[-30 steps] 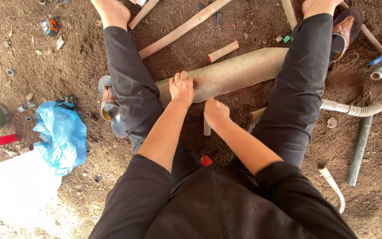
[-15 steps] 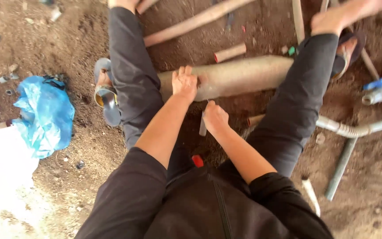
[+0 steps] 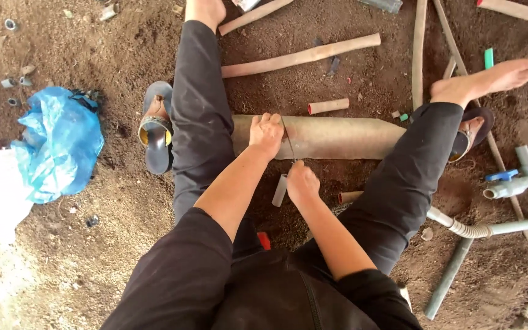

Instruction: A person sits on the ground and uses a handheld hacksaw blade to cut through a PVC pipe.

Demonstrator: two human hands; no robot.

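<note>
Wide, dusty tan pipe (image 3: 331, 137), lying crosswise on the bare dirt floor (image 3: 111, 244) between two black-trousered legs. Left hand (image 3: 266, 133) pressed flat on its rounded top, fingers curled over the far side. Right hand (image 3: 302, 182) just below, closed around a thin dark saw blade (image 3: 288, 140) set across the pipe. Short grey pipe stub (image 3: 280, 190) beside that hand. Crumpled blue plastic bag (image 3: 59, 142) well to the left; grey pipe fittings (image 3: 514, 180) at right.
</note>
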